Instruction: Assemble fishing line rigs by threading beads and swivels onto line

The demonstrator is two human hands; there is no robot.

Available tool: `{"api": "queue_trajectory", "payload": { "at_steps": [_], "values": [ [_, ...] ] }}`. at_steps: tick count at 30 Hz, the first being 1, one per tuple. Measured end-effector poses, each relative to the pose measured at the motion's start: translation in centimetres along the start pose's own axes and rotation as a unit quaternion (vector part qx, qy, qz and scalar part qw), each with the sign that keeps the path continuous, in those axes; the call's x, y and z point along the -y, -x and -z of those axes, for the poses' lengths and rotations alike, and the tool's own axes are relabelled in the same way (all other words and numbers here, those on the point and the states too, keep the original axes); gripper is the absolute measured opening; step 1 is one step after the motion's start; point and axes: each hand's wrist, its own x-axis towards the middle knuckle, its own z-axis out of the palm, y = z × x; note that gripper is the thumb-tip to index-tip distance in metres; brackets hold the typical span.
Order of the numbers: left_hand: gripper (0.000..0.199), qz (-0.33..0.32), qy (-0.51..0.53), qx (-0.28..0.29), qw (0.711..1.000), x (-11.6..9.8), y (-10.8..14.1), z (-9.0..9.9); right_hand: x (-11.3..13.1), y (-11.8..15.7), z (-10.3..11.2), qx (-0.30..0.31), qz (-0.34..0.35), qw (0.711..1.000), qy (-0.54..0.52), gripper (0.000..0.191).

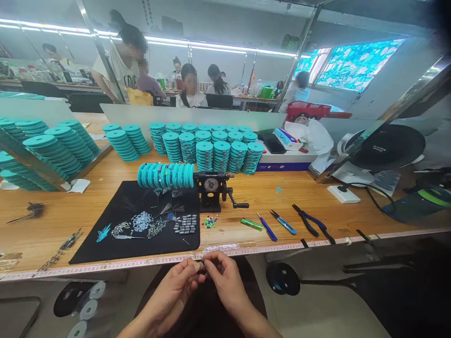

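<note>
Just in front of the table edge, my left hand and my right hand meet, fingertips pinched together. A tiny dark piece shows between them, too small to name. Beyond them lies a black mat with grey cylindrical pieces, pale blue bits, small metal parts and thin blue sticks. Coloured beads are scattered beside the mat. Behind it stands a black hand-crank winder, its shaft carrying a row of turquoise spools.
Stacks of turquoise discs line the back. On the right lie a green tube, a blue pen, blue snips and pliers. A measuring tape follows the front edge. Several people sit or stand beyond the partition.
</note>
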Motion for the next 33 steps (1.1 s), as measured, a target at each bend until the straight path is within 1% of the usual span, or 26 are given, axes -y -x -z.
{"api": "queue_trajectory", "payload": {
  "at_steps": [2,4,11,14,17,21,23,26,29,33],
  "values": [
    [0.007,-0.010,-0.004,0.004,1.000,0.0,-0.1,0.1,-0.5,-0.9,-0.2,0.009,-0.022,0.999,-0.041,0.034],
    [0.007,-0.019,0.001,0.005,1.000,-0.1,-0.1,0.1,-0.7,-1.4,-0.5,0.016,-0.032,0.997,-0.063,0.037],
    [0.016,-0.010,0.050,-0.007,0.999,-0.2,0.0,-0.3,-0.5,-1.6,-0.8,0.038,-0.065,0.987,-0.139,0.037],
    [0.014,0.001,0.058,-0.015,0.998,0.0,-0.1,-0.1,-0.5,-1.6,-0.8,0.052,-0.079,0.981,-0.167,0.038],
    [0.011,0.006,0.059,-0.011,0.998,0.1,-0.3,0.1,-0.6,-1.7,-0.8,0.060,-0.082,0.978,-0.183,0.037],
    [0.019,0.005,0.051,-0.006,0.999,-0.1,-0.3,0.0,-0.7,-1.9,-0.8,0.063,-0.070,0.978,-0.186,0.035],
    [0.022,-0.005,0.045,-0.007,0.999,-0.1,-0.2,-0.1,-0.9,-2.0,-0.8,0.062,-0.065,0.979,-0.184,0.035],
    [0.023,-0.041,0.029,-0.014,0.999,0.2,-0.1,-0.2,-1.3,-2.0,-0.9,0.051,-0.058,0.981,-0.178,0.033],
    [0.024,-0.074,0.018,-0.033,0.997,0.8,-0.3,-0.1,-1.8,-2.2,-1.1,0.026,-0.052,0.984,-0.169,0.032],
    [0.030,-0.097,0.023,-0.057,0.993,1.6,-0.5,-0.2,-2.3,-2.7,-1.5,0.003,-0.051,0.985,-0.164,0.032]
  ]
}}
